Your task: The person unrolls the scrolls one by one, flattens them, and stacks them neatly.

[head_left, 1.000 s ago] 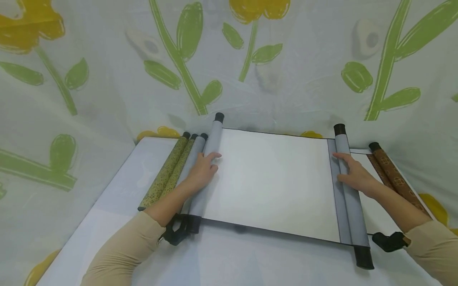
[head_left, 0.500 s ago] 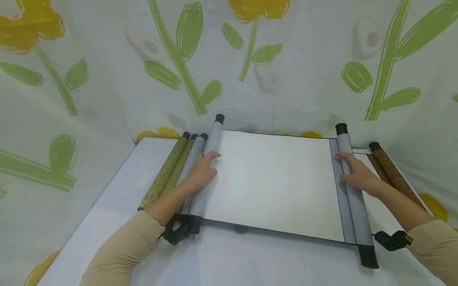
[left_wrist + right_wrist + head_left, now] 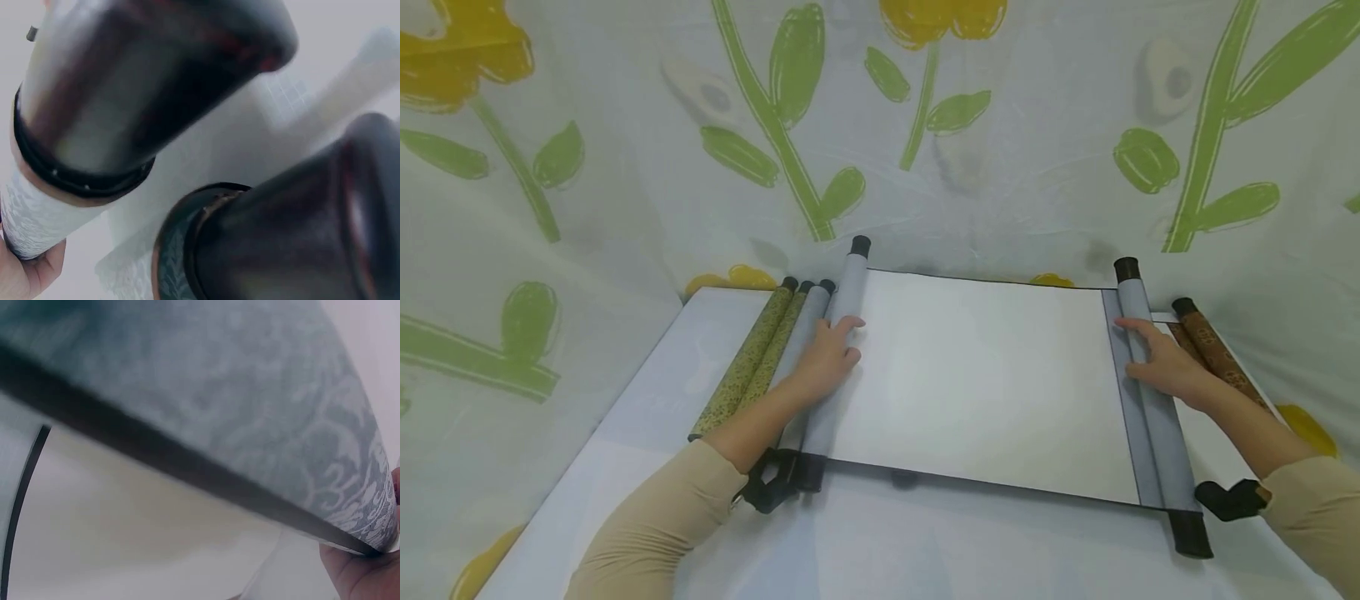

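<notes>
A hanging scroll with blank white paper (image 3: 985, 383) lies partly unrolled between two grey-blue rollers with black end knobs. My left hand (image 3: 826, 360) grips the left roller (image 3: 852, 287), thumb and forefinger on its inner side. Around the right roller (image 3: 1165, 442) curl the fingers of my right hand (image 3: 1167, 360). Up close in the right wrist view, the roller's grey cloth (image 3: 250, 394) bears a pale scrolling pattern, the right hand (image 3: 369, 575) at its far end. Two dark end knobs fill the left wrist view, the nearer knob (image 3: 156, 81) belonging to a roller whose far end the left hand (image 3: 34, 272) holds.
Left of the scroll lie two green-yellow speckled rolls (image 3: 752, 362) and another grey-blue roll (image 3: 808, 312), side by side. A brown patterned scroll (image 3: 1217, 346) with white paper lies at the right. A flower-printed curtain (image 3: 970, 200) stands behind the white table (image 3: 970, 542).
My right hand has moved to the right with the right roller, and a wider stretch of blank paper shows. The left hand and its roller have stayed almost in place.
</notes>
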### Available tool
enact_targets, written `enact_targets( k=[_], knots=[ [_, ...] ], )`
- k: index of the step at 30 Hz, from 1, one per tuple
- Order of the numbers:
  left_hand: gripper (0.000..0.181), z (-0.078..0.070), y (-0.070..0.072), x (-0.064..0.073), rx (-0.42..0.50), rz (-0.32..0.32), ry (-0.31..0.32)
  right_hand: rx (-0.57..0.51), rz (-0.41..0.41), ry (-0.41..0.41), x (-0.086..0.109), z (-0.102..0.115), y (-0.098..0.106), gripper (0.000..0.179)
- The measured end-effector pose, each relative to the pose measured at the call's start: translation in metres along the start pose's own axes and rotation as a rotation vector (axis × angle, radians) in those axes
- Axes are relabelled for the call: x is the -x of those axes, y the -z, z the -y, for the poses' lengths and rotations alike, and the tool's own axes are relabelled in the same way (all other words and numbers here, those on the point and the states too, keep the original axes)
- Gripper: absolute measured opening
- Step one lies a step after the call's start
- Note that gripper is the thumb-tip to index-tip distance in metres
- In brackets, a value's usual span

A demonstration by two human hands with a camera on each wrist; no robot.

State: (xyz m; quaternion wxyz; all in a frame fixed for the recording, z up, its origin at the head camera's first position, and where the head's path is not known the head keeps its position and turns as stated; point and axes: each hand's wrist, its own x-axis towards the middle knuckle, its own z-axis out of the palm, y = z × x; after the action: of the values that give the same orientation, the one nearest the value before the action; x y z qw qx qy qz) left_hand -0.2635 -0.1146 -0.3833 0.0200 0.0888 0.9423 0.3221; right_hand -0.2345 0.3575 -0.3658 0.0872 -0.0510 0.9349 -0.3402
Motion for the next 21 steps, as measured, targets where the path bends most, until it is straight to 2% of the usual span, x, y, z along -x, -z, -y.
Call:
enact_targets(
  k=[6, 14, 21],
  knots=[
    [0.042, -0.002, -0.0017, -0.0005, -0.012, -0.001, -0.006, -0.023, 0.009, -0.008, 0.0026, -0.0021, 0.0032, 0.077],
    [0.044, -0.0064, 0.0023, -0.0004, 0.03, -0.007, -0.006, -0.032, 0.01, 0.007, 0.0034, -0.0011, 0.0064, 0.076],
    [0.046, -0.0037, 0.0024, -0.0008, 0.048, -0.015, -0.001, -0.017, 0.009, 0.039, 0.0024, -0.0033, 0.0101, 0.074]
  ],
)
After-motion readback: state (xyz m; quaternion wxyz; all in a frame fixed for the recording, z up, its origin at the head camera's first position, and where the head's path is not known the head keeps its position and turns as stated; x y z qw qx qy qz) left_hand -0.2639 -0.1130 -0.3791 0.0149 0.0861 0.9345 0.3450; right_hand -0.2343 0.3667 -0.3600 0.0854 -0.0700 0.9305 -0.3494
